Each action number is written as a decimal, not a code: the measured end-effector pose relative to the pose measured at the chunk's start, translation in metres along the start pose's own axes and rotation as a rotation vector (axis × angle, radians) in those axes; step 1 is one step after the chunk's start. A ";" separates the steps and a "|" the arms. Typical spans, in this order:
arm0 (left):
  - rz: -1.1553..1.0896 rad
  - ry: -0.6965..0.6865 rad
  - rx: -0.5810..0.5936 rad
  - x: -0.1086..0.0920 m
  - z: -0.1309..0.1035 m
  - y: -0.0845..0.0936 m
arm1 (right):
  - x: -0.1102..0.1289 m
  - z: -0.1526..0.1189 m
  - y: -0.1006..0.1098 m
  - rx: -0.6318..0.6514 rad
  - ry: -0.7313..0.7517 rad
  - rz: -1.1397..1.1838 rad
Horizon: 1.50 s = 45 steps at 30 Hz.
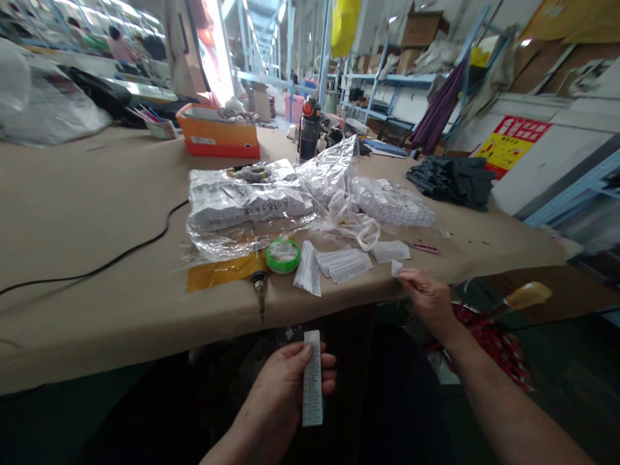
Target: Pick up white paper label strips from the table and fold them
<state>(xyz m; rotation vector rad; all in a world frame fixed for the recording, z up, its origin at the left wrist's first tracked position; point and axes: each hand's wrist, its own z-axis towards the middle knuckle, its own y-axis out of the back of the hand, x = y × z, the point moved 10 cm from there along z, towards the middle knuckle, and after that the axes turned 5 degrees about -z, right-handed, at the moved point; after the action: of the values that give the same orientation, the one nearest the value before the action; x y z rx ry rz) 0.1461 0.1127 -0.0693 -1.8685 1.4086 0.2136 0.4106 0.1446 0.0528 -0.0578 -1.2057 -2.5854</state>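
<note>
No text is securely legible: dark handwritten characters mark the clear plastic bag [217,208]; fine print lines the white label strip [312,391]; a small label [203,141] stands on the orange box [230,139]; lettering covers the red-and-yellow sign [512,143].

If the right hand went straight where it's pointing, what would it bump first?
Probably the rightmost bundle of white strips, just past the white piece in the right hand, though depth is hard to judge.
</note>
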 end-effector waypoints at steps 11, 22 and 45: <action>-0.231 -0.120 0.124 -0.010 -0.008 -0.005 | 0.216 -0.044 -0.021 0.090 0.507 0.417; -0.372 -0.120 0.083 -0.010 -0.007 0.012 | 0.226 -0.050 -0.040 0.219 0.629 0.428; 0.045 0.157 0.388 0.023 -0.038 -0.005 | 0.208 -0.069 -0.122 1.181 -0.434 1.775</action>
<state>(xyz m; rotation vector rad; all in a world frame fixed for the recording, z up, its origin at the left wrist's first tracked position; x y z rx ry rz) 0.1472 0.0704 -0.0537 -1.5591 1.4766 -0.1788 0.1840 0.1167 -0.0511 -0.9107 -1.4451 -0.2447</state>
